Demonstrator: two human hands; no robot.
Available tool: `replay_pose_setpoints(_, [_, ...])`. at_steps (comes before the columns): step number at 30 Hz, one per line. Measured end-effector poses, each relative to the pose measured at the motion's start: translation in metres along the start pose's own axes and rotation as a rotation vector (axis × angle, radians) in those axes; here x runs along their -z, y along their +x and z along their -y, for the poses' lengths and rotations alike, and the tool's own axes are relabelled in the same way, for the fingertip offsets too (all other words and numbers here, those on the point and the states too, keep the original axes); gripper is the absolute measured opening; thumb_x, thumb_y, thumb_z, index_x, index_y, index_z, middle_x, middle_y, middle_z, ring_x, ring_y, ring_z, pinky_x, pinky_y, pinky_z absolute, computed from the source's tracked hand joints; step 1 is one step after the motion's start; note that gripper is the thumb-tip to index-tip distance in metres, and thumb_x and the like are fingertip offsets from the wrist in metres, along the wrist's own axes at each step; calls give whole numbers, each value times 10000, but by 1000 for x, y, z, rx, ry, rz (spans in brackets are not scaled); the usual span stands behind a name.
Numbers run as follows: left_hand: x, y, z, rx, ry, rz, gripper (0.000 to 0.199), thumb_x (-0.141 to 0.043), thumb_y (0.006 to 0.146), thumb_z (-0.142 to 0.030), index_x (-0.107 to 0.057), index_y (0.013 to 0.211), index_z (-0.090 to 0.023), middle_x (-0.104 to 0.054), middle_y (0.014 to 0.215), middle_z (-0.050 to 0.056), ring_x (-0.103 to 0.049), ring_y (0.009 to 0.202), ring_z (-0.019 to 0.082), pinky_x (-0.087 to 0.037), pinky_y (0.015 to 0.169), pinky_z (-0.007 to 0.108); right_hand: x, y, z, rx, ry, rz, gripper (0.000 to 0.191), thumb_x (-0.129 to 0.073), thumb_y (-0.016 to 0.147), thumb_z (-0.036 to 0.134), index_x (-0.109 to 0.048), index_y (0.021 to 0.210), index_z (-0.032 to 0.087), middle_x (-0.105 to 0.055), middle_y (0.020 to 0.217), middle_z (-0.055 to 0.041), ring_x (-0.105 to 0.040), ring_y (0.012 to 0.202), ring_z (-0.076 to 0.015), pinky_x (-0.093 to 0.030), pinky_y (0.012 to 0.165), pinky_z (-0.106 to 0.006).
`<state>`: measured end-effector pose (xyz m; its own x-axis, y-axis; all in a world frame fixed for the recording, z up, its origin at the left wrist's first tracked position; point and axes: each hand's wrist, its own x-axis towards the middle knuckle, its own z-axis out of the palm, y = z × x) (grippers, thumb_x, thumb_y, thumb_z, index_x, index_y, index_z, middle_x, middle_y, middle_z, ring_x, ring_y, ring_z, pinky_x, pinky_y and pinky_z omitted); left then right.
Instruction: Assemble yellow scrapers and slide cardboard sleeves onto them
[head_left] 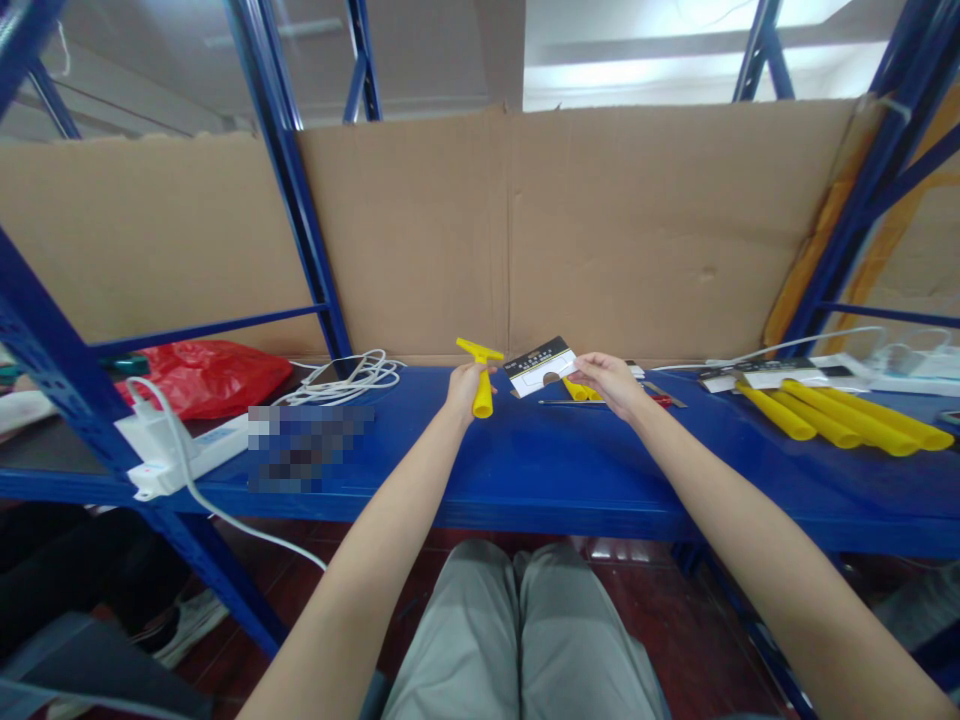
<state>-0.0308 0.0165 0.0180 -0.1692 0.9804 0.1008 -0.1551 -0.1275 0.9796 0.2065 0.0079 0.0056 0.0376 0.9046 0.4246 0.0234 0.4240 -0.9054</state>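
Note:
My left hand [463,386] is closed round a yellow T-shaped scraper [483,398], its crosspiece up and its thick round handle pointing down toward me. My right hand [606,380] pinches the right end of a black-and-white packaging card [537,370] with a half-round cutout. The card is tilted and held just right of the scraper, apart from it. Behind the card and my right hand, other yellow pieces [581,391] lie on the blue table [517,460], partly hidden. A slim pen-like tool [562,402] and a small red-handled item [663,399] lie near them.
Several yellow scrapers [862,420] with cards on their heads lie at the right. A power strip [202,450], coiled white cable [352,378] and red plastic bag [210,378] are at the left. Cardboard [637,230] and blue posts [289,190] bound the back.

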Motion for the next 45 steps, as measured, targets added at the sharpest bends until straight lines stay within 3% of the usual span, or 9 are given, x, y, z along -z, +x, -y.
replay_pose_setpoints(5, [1,1,-2,26,-23,-36,308,-584,752,-121,-672,1047,-111,-696,791,60,-583,439,126,-470,459,249,-3,-2,2,-43,41,-13,172,-752,738,312,-619,713,206,-714,737,-29,-690,737,-159,-555,916,-404])
replay_pose_setpoints(13, [0,-8,-10,128,-87,31,216,-545,872,-136,-679,1035,-90,-712,737,70,-557,399,94,-376,368,194,-5,-4,7,-79,122,-16,187,-810,676,276,-640,681,200,-686,677,2,-657,664,-121,-543,915,-357])
replay_pose_setpoints(23, [-2,-13,-14,167,-183,-26,180,-578,896,-122,-692,1028,-80,-639,542,25,-501,349,90,-390,362,181,-4,-3,2,-40,127,34,248,-833,650,357,-641,702,210,-706,748,-13,-667,724,-139,-536,909,-367])
replay_pose_setpoints(30, [-1,-4,-5,209,-295,-73,238,-589,905,-145,-670,1111,-58,-674,585,57,-557,386,114,-472,418,190,-5,-6,5,-30,124,60,263,-838,639,375,-648,720,212,-709,775,-18,-663,752,-144,-524,923,-369])
replay_pose_setpoints(35, [-3,1,-2,272,-446,-166,335,-582,937,-175,-588,1255,-70,-740,790,116,-703,567,181,-582,550,249,-7,-9,9,-28,133,90,254,-832,632,357,-645,734,218,-707,814,-12,-663,799,-146,-506,949,-364])
replay_pose_setpoints(45, [-2,4,-2,221,-532,-253,300,-533,962,-149,-593,1250,-85,-754,889,143,-741,661,199,-610,653,283,-8,-11,9,-98,106,207,260,-848,594,268,-621,711,217,-687,791,3,-633,751,-128,-517,891,-341])
